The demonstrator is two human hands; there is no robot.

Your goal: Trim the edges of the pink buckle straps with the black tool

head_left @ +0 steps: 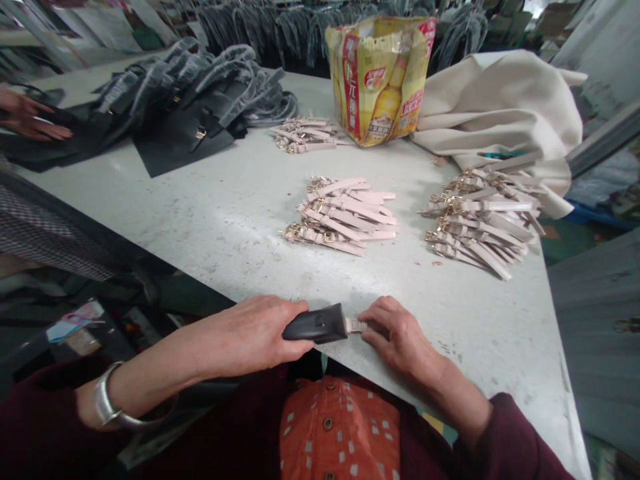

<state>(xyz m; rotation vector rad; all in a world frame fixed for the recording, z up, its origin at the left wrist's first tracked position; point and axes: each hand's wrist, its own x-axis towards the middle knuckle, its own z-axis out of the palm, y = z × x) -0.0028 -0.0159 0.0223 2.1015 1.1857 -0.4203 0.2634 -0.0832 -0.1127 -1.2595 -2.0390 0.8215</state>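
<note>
Near the front edge of the table, my left hand is closed around a black handheld tool with a round button on its side. A short pale strap-like piece shows at the tool's right end; whether it sits inside the tool or against it, I cannot tell. The fingertips of my right hand pinch the other end of this pale piece. Beyond my hands lies a heap of pale pink straps with gold buckles, touched by neither hand.
More buckled straps lie at the right and in a small pile farther back. A yellow beer carton stands beside cream material. Black bag pieces cover the table's far left, where another person's hand rests.
</note>
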